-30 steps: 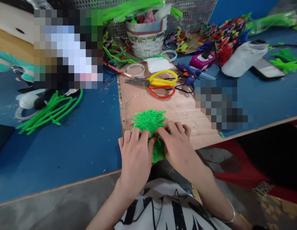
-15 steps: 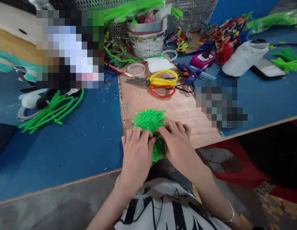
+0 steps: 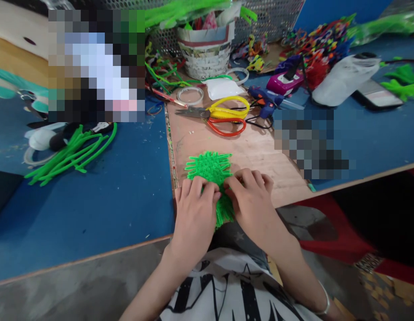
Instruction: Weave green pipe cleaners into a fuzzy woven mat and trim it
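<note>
A bright green woven piece of pipe cleaners [image 3: 210, 166] lies on the cardboard near the table's front edge, with loose ends sticking out at its sides. Its lower part hangs toward my lap. My left hand [image 3: 196, 211] presses on its left side, thumb and fingers pinched at the middle. From the right, my right hand [image 3: 252, 196] pinches the same piece close to the left fingertips. The exact strands between the fingers are hidden. Beyond the piece lie scissors [image 3: 211, 115] with one yellow and one red handle.
Loose green pipe cleaners [image 3: 73, 154] lie on the blue table at left. A white woven basket [image 3: 206, 53] stands at the back. Right of the scissors are a blue glue gun [image 3: 265, 100] and a purple device [image 3: 284, 83]. A red chair [image 3: 322, 240] is below the table's right side.
Both hands have shifted slightly to the right along the green piece. The fingertips of my right hand have drawn a little away from the left ones.
</note>
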Available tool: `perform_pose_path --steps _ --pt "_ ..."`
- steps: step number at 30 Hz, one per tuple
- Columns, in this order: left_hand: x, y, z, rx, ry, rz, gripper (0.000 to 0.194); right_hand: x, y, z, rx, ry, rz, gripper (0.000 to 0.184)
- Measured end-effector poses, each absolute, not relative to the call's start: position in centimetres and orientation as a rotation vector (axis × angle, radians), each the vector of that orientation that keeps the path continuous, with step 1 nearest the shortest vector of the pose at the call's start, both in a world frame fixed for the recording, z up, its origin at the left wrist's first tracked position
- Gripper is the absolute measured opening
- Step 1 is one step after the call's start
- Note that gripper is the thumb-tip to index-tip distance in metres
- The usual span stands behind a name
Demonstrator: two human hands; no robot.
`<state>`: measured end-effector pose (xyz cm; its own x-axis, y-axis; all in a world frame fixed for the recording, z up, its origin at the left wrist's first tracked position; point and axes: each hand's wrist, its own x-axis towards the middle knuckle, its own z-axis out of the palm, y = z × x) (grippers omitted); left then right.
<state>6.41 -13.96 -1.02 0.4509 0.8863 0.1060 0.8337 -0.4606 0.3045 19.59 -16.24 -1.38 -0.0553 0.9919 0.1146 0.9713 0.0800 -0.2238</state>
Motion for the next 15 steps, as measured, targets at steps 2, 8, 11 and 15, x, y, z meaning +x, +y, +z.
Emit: perform_pose_path --steps 2,8,11,15 --pt "6.43 -13.93 -0.97 2.501 1.482 0.379 0.02 19.6 -16.11 -1.28 -1.981 -2.14 0.134 0.022" --pt "6.81 -13.46 -0.66 2.506 1.464 0.298 0.02 19.61 -15.93 -1.38 -1.974 -2.168 0.16 0.024" --pt "7.05 -13.35 -0.59 2.513 1.479 0.27 0.019 19.6 -16.12 -1.6 -1.976 -2.14 0.141 0.021" --pt "7.21 -13.37 -0.74 2.529 1.474 0.283 0.019 19.62 -16.42 -1.9 -1.978 -2.089 0.09 0.018"
